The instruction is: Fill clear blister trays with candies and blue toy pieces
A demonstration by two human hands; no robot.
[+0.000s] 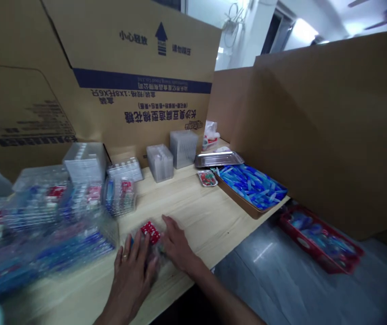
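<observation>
A small clear plastic case (161,225) lies on the wooden table in front of me, blurred by motion. Inside it shows a red packet with white dots (150,232), along with a bit of blue. My left hand (130,273) rests over the case's near left part, its fingers stretched out and somewhat spread. On the right side, my right hand (178,246) grips the edge of the same case, its fingertips partly hidden. Left of my hands stand filled clear cases (120,196) with similar red and blue contents.
Stacks of clear plastic trays (184,149) stand along the cardboard box (139,113). To the right are a metal tray (218,159), a small packet tray (207,178) and a carton of blue packets (247,185). A red basket (322,239) sits lower, beyond the table edge.
</observation>
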